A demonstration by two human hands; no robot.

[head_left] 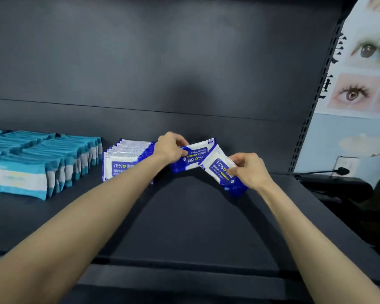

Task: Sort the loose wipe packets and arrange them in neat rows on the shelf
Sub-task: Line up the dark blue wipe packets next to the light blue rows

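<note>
The left hand (171, 148) has its fingers and thumb curled round one blue and white wipe packet, the upside-down packet (195, 155). Its words read the wrong way up from here. The right hand (249, 170) pinches another one, the tilted packet (221, 170), by its right side. That one leans over, but its words read the right way up. The two packets touch at a corner in the middle, between the hands. Both are low over the back part of the shelf (184, 216). I cannot tell if their bottom edges touch it.

I think each hand holds one packet so both can be turned to face the same way. The upside-down packet likely needs a flip first.

Just to the left of the left hand stands the blue row (123, 161). These are the same kind of packet, standing on edge with their faces to the front. The left wrist hides part of this row. The two held packets most likely belong at its front.

Farther toward the left end of the shelf stand the teal rows (42, 163), packed close, each row running from back to front. Like goes with like.

A poster (360, 73) with pictures of eyes hangs past the right end of the shelf.
</note>
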